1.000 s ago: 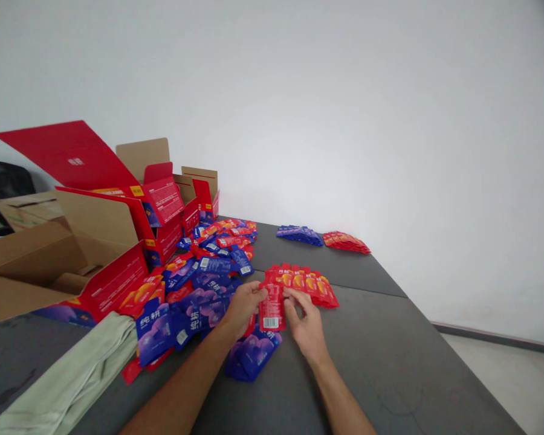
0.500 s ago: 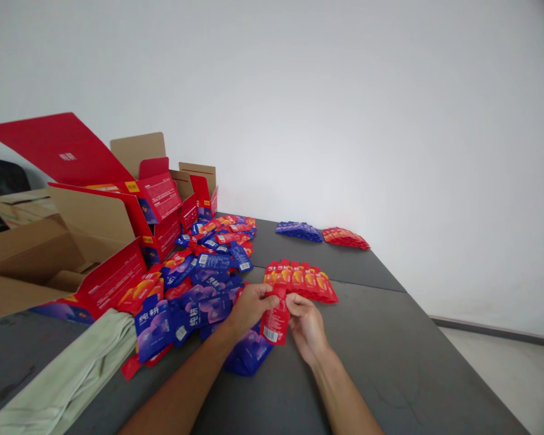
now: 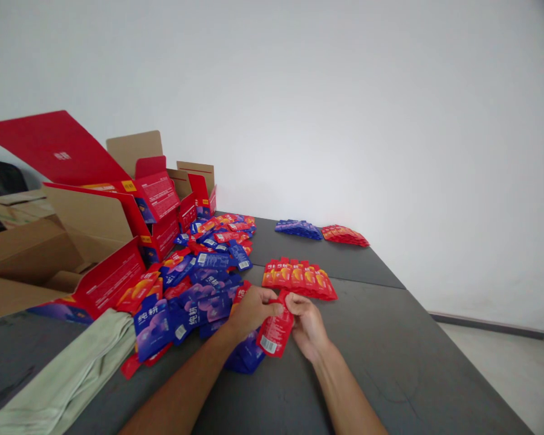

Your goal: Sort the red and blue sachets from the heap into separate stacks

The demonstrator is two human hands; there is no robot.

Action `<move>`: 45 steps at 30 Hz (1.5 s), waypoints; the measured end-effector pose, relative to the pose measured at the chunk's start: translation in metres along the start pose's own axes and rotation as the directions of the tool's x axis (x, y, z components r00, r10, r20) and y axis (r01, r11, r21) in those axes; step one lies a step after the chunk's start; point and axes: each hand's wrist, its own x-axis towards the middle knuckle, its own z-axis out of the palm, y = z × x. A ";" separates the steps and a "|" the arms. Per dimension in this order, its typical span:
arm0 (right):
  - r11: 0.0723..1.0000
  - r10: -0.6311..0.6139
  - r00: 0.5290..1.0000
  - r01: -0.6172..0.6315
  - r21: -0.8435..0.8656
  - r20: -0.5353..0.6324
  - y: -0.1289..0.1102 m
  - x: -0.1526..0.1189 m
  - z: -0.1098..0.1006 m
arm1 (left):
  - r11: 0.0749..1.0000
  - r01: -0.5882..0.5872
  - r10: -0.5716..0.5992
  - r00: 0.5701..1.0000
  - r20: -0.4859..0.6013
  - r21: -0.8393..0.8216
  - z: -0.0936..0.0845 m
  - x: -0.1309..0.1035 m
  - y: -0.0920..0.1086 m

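Observation:
A red pouch (image 3: 275,332) with white print and a barcode hangs between my two hands, its printed back toward me. My left hand (image 3: 254,313) pinches its upper left edge with thumb and fingers. At its top right corner my right hand (image 3: 307,320) grips it between thumb and forefinger. Just beyond the hands lies an overlapping row of red pouches (image 3: 298,278). Left of my left hand spreads a loose heap of blue pouches (image 3: 208,308) mixed with red ones, partly hidden behind my left forearm.
Open red cartons (image 3: 111,275) stand along the left, with a pale green cloth (image 3: 72,368) before them. Near the wall lie a blue pouch row (image 3: 298,229) and another red pouch row (image 3: 344,235). The dark table (image 3: 390,350) has its edge at right.
The held red pouch has come slightly nearer and tilted, its lower end swinging left. Both hands still grip its top; the view has shifted a little.

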 end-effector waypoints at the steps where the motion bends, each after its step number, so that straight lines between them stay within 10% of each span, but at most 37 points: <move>1: 1.000 0.020 1.000 -0.020 0.002 -0.005 0.000 0.000 -0.001 | 1.000 0.002 -0.002 1.000 -0.003 0.004 0.001 -0.001 0.001; 10: 0.982 -0.125 0.992 0.120 -0.147 -0.023 -0.004 -0.003 0.007 | 0.996 0.088 -0.089 0.993 -0.079 -0.020 0.006 -0.003 0.004; 35: 1.000 -0.006 0.999 0.005 -0.027 -0.041 -0.004 -0.003 0.010 | 0.994 0.008 -0.005 1.000 -0.024 0.106 0.008 -0.004 0.004; 45: 0.983 -0.064 0.998 0.061 -0.173 -0.015 -0.001 -0.003 0.004 | 0.999 0.036 -0.035 0.968 -0.249 0.000 0.001 0.005 -0.006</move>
